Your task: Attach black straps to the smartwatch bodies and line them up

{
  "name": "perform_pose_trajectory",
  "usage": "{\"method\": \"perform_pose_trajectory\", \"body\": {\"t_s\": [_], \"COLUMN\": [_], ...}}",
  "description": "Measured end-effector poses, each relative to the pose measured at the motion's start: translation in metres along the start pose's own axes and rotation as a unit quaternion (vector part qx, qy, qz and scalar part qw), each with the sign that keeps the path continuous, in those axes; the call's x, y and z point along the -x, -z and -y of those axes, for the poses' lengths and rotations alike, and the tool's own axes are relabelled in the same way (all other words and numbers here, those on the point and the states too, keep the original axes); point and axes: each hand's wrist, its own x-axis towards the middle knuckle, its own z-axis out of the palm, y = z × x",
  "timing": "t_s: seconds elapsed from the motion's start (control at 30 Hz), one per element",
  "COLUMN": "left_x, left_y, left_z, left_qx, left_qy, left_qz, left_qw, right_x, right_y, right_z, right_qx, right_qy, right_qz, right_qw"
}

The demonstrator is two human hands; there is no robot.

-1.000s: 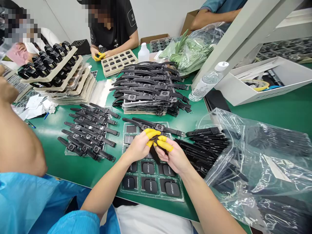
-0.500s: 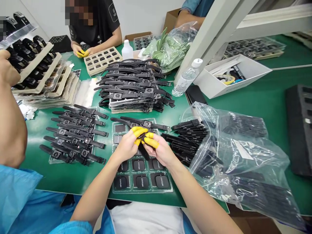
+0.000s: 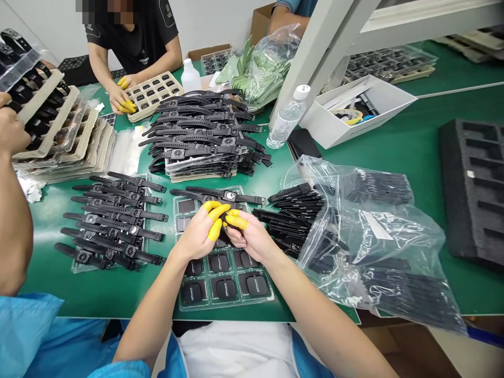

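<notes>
Over a clear plastic tray [image 3: 271,296], my left hand [image 3: 199,231] and my right hand [image 3: 248,233] meet with yellow finger cots on. Both are closed on a small black watch [image 3: 224,216], which the fingers mostly hide. Square black watch cases [image 3: 226,288] with light lettering sit in the tray's near compartments. Across the tray's far end lie strapped watches [image 3: 230,196], backs up. Just right of my right hand, loose black watch straps [image 3: 289,220] spill from a clear plastic bag [image 3: 378,231].
On the left, strapped watches [image 3: 114,220] lie in rows on another tray. A taller watch stack [image 3: 205,131] stands ahead, beside a water bottle [image 3: 287,118] and white box [image 3: 358,115]. Co-workers' arms [image 3: 16,210] are at left and far side. Black foam [image 3: 472,194] stands right.
The view has shifted slightly, so things sit further left. The strap that hung below my fingers is now hidden by my hands. Across the table, the co-worker's hands have moved apart, onto the beige tray.
</notes>
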Motion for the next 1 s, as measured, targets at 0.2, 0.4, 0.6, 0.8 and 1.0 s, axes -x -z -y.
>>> {"method": "perform_pose_trajectory", "body": {"t_s": [0.2, 0.4, 0.6, 0.8, 1.0], "left_x": [-0.001, -0.007, -0.008, -0.013, -0.026], "left_y": [-0.001, 0.004, 0.008, 0.054, 0.100], "left_z": [0.006, 0.008, 0.000, -0.008, -0.002], "left_qx": [-0.109, -0.093, -0.033, -0.106, -0.319], "left_qy": [-0.008, 0.001, 0.032, 0.148, 0.128], "left_qz": [0.031, 0.032, 0.003, -0.015, 0.091], "left_qw": [0.994, 0.995, 0.999, 0.983, 0.935], "right_x": [-0.003, -0.005, -0.006, 0.010, 0.016], "right_y": [0.001, 0.004, 0.006, 0.015, 0.022], "right_z": [0.004, 0.010, 0.012, 0.037, 0.056], "right_qx": [0.042, 0.046, 0.105, 0.505, 0.631], "right_qy": [-0.025, -0.021, 0.074, 0.228, 0.212], "right_qz": [-0.003, 0.021, 0.048, -0.011, -0.024], "right_qw": [0.999, 0.998, 0.991, 0.832, 0.746]}}
